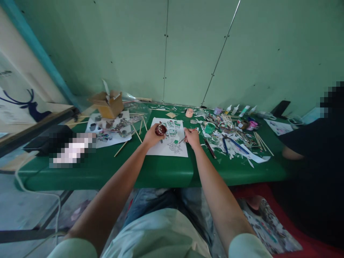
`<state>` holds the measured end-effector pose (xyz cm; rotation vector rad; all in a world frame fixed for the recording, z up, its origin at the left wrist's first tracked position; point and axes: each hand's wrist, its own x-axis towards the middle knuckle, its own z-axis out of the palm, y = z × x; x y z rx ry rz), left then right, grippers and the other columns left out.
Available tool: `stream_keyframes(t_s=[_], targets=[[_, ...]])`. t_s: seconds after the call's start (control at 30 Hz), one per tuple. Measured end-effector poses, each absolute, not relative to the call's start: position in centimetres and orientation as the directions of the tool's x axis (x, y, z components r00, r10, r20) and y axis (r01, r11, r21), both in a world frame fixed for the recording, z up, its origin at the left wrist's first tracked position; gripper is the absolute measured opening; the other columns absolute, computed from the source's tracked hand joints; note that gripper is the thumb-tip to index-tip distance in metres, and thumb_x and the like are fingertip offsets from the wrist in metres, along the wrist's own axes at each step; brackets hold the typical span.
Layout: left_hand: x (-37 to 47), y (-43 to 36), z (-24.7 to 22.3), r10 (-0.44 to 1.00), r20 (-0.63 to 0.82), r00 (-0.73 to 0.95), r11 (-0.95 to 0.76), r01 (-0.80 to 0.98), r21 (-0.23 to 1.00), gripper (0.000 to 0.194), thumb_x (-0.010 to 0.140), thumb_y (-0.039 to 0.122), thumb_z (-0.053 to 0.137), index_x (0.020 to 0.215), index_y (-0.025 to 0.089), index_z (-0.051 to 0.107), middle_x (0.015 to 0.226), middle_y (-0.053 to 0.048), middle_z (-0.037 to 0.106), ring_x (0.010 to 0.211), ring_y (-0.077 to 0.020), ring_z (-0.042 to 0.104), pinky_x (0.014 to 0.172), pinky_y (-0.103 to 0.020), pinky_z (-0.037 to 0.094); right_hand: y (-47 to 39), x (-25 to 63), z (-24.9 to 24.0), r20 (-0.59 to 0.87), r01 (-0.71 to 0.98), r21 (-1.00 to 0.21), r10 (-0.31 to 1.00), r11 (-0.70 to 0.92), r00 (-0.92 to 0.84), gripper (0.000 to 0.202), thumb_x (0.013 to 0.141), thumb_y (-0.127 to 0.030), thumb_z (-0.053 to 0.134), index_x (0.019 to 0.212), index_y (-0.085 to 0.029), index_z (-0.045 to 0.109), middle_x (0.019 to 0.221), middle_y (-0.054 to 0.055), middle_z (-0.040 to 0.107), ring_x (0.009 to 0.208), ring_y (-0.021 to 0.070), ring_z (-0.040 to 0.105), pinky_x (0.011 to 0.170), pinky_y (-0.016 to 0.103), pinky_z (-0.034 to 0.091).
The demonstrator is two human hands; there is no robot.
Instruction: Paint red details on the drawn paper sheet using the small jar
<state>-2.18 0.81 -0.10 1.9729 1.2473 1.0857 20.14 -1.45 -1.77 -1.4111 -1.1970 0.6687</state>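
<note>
My left hand (153, 136) is wrapped round a small jar of dark red-brown paint (160, 130), held over the left side of a white sheet (182, 150). Line drawings with some green fill cover parts of this sheet. In my right hand (191, 137) is a thin paintbrush (183, 139), gripped near the sheet's right edge. Its tip points down and left, close to a drawing with a small green patch; whether it touches the paper I cannot tell. An open jar of green paint (209, 128) stands to the right of my right hand.
Paper scraps (228, 143), pens and small bottles (235, 109) litter the right side. At the left a cardboard box (109, 104) stands by a stained sheet (115, 134); thin wooden sticks (137, 133) lie nearby. Another person (314, 161) sits at the far right. A green wall backs the table.
</note>
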Motion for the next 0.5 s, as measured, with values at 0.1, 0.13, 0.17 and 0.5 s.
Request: stream_keyframes(t_s=[0.1,0.13,0.17,0.5], targets=[[-2.18,0.86,-0.12,0.914,0.332,0.232,-0.404,0.464,0.789,0.059,0.055,0.032,0.073,0.107,0.020,0.051,0.102,-0.006,0.063,0.094,-0.0231,0.058,0.079,-0.033,0.044,-1.51,20.16,-1.73,0.234,0.301,-0.944,0.915,0.133,0.329,0.041,0.077,-0.044,0.052,0.044,-0.022,0.041,0.027,-0.003,0.041,0.026,0.0130,0.044,0.033,0.023,0.037],[-2.18,0.89,-0.14,0.917,0.327,0.228,-0.398,0.469,0.788,0.059,0.055,0.033,0.073,0.107,0.020,0.051,0.103,-0.007,0.063,0.094,-0.0235,0.058,0.079,-0.034,0.044,-1.52,20.17,-1.71,0.233,0.298,-0.945,0.913,0.132,0.334,0.041,0.077,-0.044,0.052,0.044,-0.022,0.042,0.027,-0.003,0.041,0.026,0.0129,0.044,0.034,0.023,0.038],[-2.18,0.92,-0.16,0.920,0.320,0.225,-0.391,0.476,0.788,0.059,0.055,0.033,0.074,0.107,0.020,0.051,0.103,-0.007,0.063,0.094,-0.0239,0.058,0.079,-0.034,0.044,-1.53,20.18,-1.71,0.227,0.289,-0.949,0.913,0.129,0.340,0.040,0.077,-0.044,0.052,0.045,-0.022,0.042,0.027,-0.003,0.041,0.026,0.0128,0.044,0.034,0.023,0.038],[-2.22,0.61,-0.13,0.917,0.332,0.222,-0.399,0.461,0.792,0.057,0.056,0.033,0.073,0.107,0.020,0.050,0.102,-0.006,0.063,0.094,-0.0237,0.059,0.080,-0.034,0.045,-1.48,20.28,-2.00,0.219,0.257,-0.957,0.914,0.133,0.341,0.041,0.077,-0.045,0.052,0.045,-0.022,0.041,0.026,-0.004,0.039,0.025,0.0117,0.041,0.033,0.023,0.038]])
